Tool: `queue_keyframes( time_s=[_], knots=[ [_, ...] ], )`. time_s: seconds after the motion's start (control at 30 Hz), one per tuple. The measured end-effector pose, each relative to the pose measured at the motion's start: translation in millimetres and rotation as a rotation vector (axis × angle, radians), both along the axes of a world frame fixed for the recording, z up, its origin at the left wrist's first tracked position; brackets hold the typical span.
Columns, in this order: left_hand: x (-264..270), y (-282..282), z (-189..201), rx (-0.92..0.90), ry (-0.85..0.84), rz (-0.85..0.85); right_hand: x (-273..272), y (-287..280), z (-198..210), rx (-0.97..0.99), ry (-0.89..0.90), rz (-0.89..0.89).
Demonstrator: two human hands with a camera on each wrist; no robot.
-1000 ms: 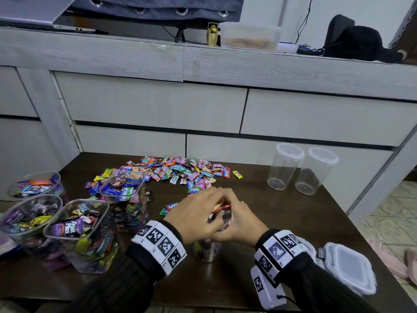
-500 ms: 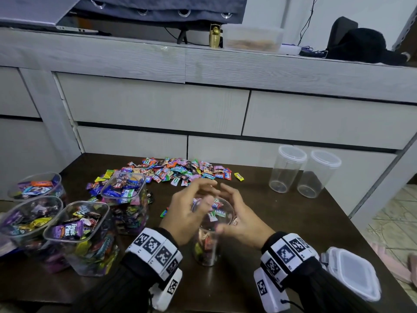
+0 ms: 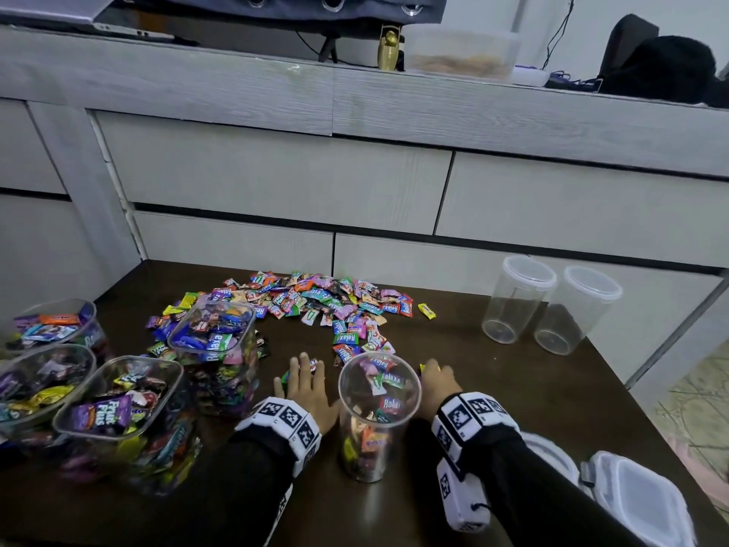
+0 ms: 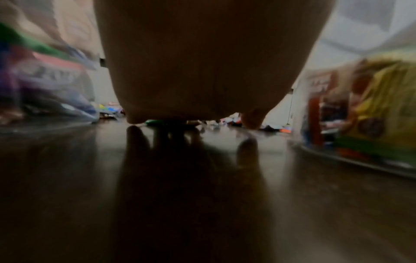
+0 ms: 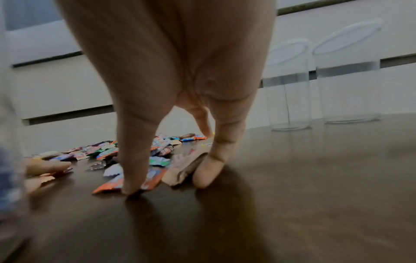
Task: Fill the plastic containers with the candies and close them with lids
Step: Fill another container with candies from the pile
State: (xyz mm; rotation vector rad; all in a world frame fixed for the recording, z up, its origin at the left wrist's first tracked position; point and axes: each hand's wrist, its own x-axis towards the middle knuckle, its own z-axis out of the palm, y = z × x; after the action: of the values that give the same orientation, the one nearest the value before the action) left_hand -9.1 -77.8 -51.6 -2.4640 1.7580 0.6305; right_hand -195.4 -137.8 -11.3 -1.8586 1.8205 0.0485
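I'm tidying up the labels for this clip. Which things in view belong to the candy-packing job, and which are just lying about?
Job:
- loose candies
- round container being filled
- four filled containers
- two empty lidded containers
- lids
- left hand and right hand, on candies by the pile

Lying about:
- black hat
- shelf tub
- gold figurine

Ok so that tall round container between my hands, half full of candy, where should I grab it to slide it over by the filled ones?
Probably low on the wall of the round container, below its open rim, with the right hand wrapping in from its right side. It is tall, narrow and upright with no lid, so a high push may tip it. The left hand lies on its other side, on the table, free to steady it.
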Motion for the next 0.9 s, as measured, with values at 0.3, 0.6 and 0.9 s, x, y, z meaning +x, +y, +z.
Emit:
queue_keyframes(
  time_s=[0.3,0.6,0.9],
  knots=[
    [10,-57,-34,-0.065,-0.045,-0.072,36,-52,0,-0.156,-0.076,0.117],
    [26,-94,-42,-0.143,-0.189,-0.233,58,-86,-21,-0.193,-0.104,0.371],
    [36,-127,-13,-0.051,-0.167,-0.506,66,-104,-37,-0.201,0.151,0.555]
  ],
)
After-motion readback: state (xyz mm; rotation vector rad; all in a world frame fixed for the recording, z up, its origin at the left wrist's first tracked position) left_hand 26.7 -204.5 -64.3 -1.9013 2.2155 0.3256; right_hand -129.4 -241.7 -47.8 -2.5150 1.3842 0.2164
